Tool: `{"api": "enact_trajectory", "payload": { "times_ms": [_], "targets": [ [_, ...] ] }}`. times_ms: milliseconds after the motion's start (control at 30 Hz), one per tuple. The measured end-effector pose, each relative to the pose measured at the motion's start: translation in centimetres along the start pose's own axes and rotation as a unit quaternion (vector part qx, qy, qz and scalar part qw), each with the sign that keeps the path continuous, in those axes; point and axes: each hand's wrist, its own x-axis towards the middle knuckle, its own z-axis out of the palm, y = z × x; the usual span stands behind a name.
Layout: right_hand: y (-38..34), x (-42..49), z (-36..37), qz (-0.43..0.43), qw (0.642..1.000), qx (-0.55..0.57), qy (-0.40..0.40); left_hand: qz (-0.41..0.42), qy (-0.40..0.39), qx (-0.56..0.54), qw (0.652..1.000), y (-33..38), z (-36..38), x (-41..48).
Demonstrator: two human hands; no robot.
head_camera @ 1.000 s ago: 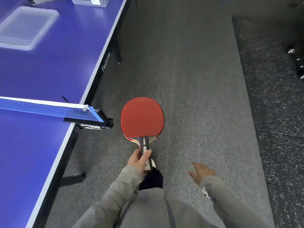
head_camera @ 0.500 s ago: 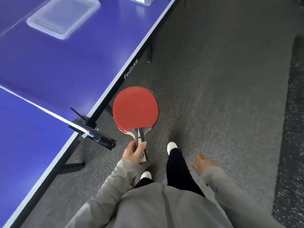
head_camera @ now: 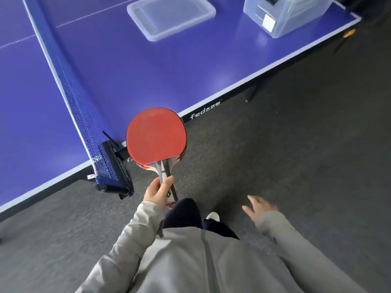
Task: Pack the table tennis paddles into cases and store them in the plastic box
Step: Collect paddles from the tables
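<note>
My left hand (head_camera: 159,192) grips the handles of stacked table tennis paddles (head_camera: 156,136), red rubber facing up, held out over the table's side edge near the net post. A second paddle's edge shows beneath the top one. My right hand (head_camera: 258,208) hangs free at my side with fingers spread, holding nothing. The clear plastic box (head_camera: 289,14) stands on the far right corner of the blue table (head_camera: 148,66). Its clear lid (head_camera: 171,16) lies flat on the table to the left of the box. No paddle cases are in view.
The blue net (head_camera: 72,96) runs across the table to a black clamp (head_camera: 115,172) at the near edge, just left of the paddles. Grey carpet floor (head_camera: 296,155) spreads to the right. My legs and a white shoe (head_camera: 212,216) show below.
The view has swung left toward the table, bringing the box and lid closer into sight. My left hand keeps the paddles, now over the table edge. My right hand stays loose.
</note>
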Motion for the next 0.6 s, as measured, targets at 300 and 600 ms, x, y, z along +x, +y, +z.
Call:
{"api": "enact_trajectory", "payload": {
  "times_ms": [300,600],
  "targets": [
    [-1.9,7.3,-8.0,-0.054,0.994,-0.090,0.010,-0.032,0.088,-0.061,0.994,2.3,0.5,6.0],
    [-10.7,14.0,-18.4,-0.083,0.985,-0.134,0.070,-0.066,0.124,-0.131,0.981,8.6,-0.5,17.3]
  ]
}}
